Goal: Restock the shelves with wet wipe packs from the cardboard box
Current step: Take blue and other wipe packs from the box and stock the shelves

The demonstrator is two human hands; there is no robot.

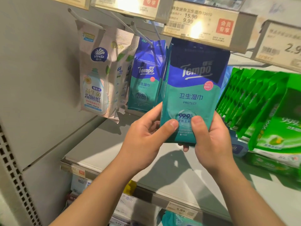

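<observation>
The shelving bay [53,88] fills the view, its grey back panel carrying peg hooks under a row of price tags [200,22]. On the right hangs a dense row of green packs [254,101]; far left hangs a pale Vinda wet toilet paper pack [94,85]; between them, a few blue-and-teal Tempo packs [145,79] hang on a peg hook [141,35] that slants out towards the viewer.

The Tempo wet wipe pack [192,88] to be stocked stands upright in the middle, just right of and nearer than the hanging Tempo packs, its long axis vertical. Its top edge sits right under the price tag strip, level with or slightly above the peg hook's tip; the hang hole at that top edge is too dark to make out.

Both hands hold it by the bottom end only. The left hand [146,136] pinches the lower left corner, thumb on the front face. The right hand [211,136] has its grip on the lower right, thumb on the front and fingers curled behind.

So the end that must meet the hook is the far, upper one, opposite the grip. The hook lies up and left of the pack, and the left hand is on that side. Threading it probably calls for a short shift leftwards with the top steered from below.
</observation>
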